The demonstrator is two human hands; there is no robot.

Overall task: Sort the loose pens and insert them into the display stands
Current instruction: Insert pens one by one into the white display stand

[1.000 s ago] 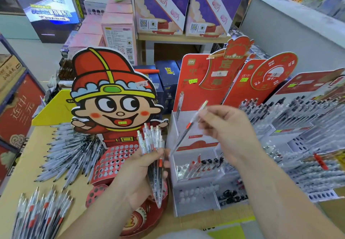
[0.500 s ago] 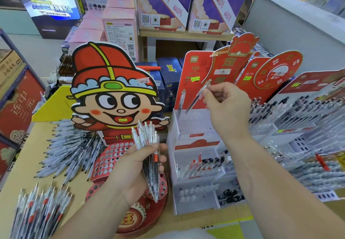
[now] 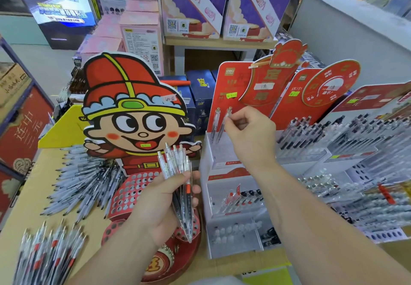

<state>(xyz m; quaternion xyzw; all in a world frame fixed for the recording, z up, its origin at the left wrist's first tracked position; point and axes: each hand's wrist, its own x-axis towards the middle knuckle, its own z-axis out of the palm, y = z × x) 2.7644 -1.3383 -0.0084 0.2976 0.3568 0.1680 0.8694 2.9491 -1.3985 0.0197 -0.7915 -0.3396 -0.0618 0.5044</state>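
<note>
My left hand (image 3: 155, 204) grips a bundle of clear pens (image 3: 180, 186) above the red cartoon-character stand (image 3: 131, 195) with its holed tiers. My right hand (image 3: 251, 129) pinches the top of a single clear pen (image 3: 223, 125), which stands upright in the top back tier of the white-and-red display stand (image 3: 224, 155). Right beside it another pen (image 3: 215, 126) stands in the same tier. The stand's lower tiers hold a few red and black pens (image 3: 242, 198).
Loose pens lie in a pile (image 3: 84, 184) on the wooden table at left and in a second heap (image 3: 46, 255) at the front left. Filled pen stands (image 3: 355, 151) crowd the right side. Boxes and shelves stand behind.
My right hand has carried the single pen up and back, turned it upright and lowered it into the top tier beside the standing pen. My left hand has stayed put with its bundle.
</note>
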